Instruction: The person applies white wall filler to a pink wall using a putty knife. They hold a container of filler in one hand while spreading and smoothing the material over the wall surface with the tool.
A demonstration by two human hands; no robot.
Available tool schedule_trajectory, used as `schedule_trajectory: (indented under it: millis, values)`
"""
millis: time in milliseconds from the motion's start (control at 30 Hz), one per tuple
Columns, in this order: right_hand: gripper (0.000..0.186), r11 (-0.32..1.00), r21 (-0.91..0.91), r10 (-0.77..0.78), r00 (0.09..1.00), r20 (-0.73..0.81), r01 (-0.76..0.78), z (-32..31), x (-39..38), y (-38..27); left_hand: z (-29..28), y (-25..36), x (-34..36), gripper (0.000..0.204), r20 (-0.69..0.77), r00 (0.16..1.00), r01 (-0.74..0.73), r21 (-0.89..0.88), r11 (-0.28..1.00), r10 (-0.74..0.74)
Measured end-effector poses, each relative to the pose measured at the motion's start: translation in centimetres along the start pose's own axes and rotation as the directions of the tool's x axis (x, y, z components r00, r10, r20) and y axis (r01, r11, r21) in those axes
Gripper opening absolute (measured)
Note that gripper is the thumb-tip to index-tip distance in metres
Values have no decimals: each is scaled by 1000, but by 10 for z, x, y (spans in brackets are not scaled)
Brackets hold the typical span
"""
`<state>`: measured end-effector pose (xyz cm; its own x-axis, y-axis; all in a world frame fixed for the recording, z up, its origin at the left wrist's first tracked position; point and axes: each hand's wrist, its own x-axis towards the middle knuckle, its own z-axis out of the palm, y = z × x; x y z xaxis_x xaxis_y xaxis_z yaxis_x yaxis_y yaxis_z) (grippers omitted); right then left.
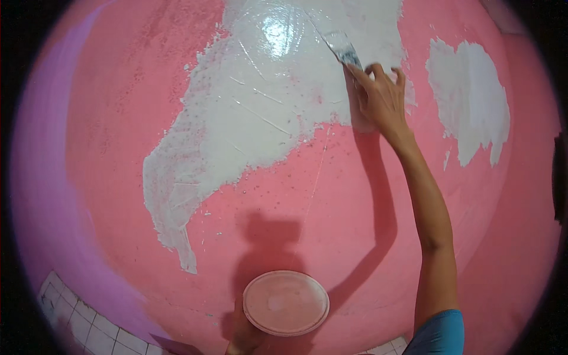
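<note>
The right hand (383, 97) grips a flat scraper (343, 48) with a metal-looking blade, the thumb and fingers closed near its lower end. The scraper is over a large white patch (236, 127) that covers much of the upper middle of a pink wall (272, 195); whether the blade's edge presses on it cannot be told. The patch is glossy near its top, marked by slanting ridges, and narrows to a ragged tail toward the wall's lower left.

The left hand (244, 328) holds a round, pale pink disc (286, 303) by its lower left side — most of the fingers are hidden behind it. The disc has a raised rim and a whitish smear in the middle, and it is held in front of the wall's lower edge, well apart from the scraper.

A smaller white patch (470, 100) lies toward the wall's right edge, beside the right hand. A violet band (41, 160) runs down the wall's left side, and white tiles (97, 331) show at its lower left corner. The right forearm rises from a blue sleeve (441, 334) — its shadow (381, 198) falls on the wall just to its left.
</note>
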<state>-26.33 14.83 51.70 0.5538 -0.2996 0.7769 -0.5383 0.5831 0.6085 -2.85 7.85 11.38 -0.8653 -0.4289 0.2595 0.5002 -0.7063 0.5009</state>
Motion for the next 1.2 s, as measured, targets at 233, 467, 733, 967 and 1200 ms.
schedule_trajectory:
  millis: [233, 467, 733, 967, 1200]
  values:
    - [57, 988, -37, 151, 949, 277, -147, -62, -130, -22, -15, 10, -2, 73, 41, 992, 122, -36, 992, -120]
    - [62, 985, -29, 171, 972, 164, -169, -67, -101, -13, -7, 31, -7, 73, 13, 990, 142, 2, 990, -142]
    - [36, 980, -27, 193, 975, -108, -197, 8, 76, -7, -17, 43, -19, 74, 19, 984, 178, -75, 981, -177]
    - [34, 973, -38, 228, 973, -28, -229, 22, 72, -42, -54, 53, -31, 77, -4, 990, 141, -50, 989, -141]
    - [39, 936, 133, 304, 940, 155, -325, -27, -17, -131, -64, 76, -49, 78, -5, 976, 214, -156, 964, -218]
